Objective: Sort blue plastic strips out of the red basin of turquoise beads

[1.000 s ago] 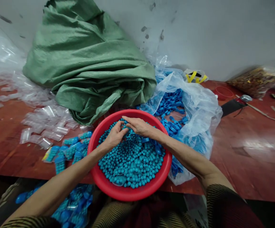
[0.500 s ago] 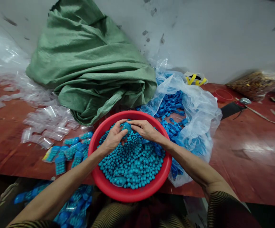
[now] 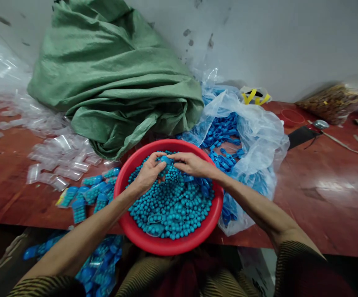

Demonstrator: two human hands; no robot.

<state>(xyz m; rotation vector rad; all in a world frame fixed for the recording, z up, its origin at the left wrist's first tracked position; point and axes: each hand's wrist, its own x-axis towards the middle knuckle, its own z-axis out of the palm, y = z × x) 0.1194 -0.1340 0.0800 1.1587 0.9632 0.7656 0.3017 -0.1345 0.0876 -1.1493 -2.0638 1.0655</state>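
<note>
Over the red basin [image 3: 211, 220], my left hand [image 3: 149, 173] is closed around a small clear plastic container of blue beads, mostly hidden by the fingers. A blue cap [image 3: 166, 160] shows at its top. My right hand [image 3: 193, 164] reaches in from the other side, its fingertips drawn together against that cap. Loose turquoise-blue beads [image 3: 172, 222] fill the basin below both hands. Among them lie a few clear containers [image 3: 155, 229], partly sunk in, and some darker blue caps [image 3: 205, 185].
Capped, bead-filled containers [image 3: 79, 210] lie left of the basin, beside a spread of clear empty ones [image 3: 70, 159]. A green sack [image 3: 119, 82] stands behind. To the right, a clear plastic bag [image 3: 256, 144] holds blue caps. Farther right lies a dark-bladed tool [image 3: 302, 135]. More filled containers [image 3: 100, 268] sit below the table edge.
My right fingertips have shifted slightly right, so more of the blue cap shows. My left hand keeps hold of the container. The whole view has moved a little.
</note>
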